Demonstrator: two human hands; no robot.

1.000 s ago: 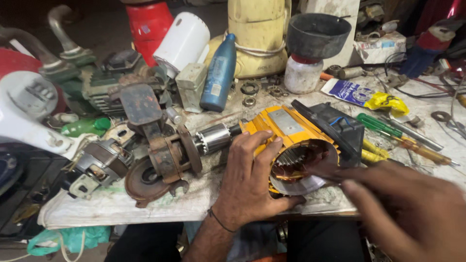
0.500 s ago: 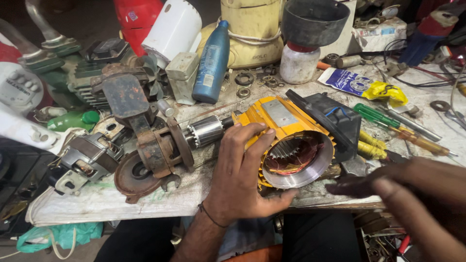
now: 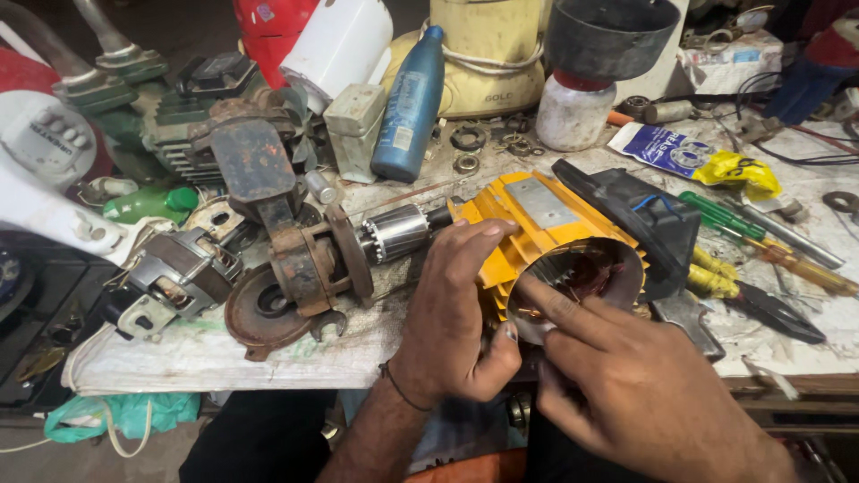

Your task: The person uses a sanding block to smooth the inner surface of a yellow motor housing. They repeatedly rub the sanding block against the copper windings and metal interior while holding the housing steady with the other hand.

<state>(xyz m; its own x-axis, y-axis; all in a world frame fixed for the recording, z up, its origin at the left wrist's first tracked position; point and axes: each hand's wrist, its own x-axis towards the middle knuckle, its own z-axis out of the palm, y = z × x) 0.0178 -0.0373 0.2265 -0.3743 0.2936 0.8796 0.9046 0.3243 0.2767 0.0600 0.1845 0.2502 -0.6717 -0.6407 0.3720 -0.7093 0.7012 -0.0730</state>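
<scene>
Left hand: the left hand grips the yellow motor housing from its left side, fingers laid over the top ribs, thumb curled under the open end.
Right hand: the right hand holds nothing; its forefinger reaches onto the rim of the housing's round mouth, the other fingers loosely bent below.
Housing: it lies on its side at the bench's front edge, open end toward the camera, copper windings showing inside.
Behind the housing: a black cover with a blue wire leans against its right side.
Rotor: a silver rotor sits just left of the housing, joined to a rusty gear head with a round disc below it.
Bench: the worn bench is crowded; a blue bottle stands behind the rotor, a grey funnel tops a white jar.
Right side: green and yellow screwdrivers and black pliers lie near the housing, apart from both hands.
Far left: a white appliance and a green cap lie well away.
</scene>
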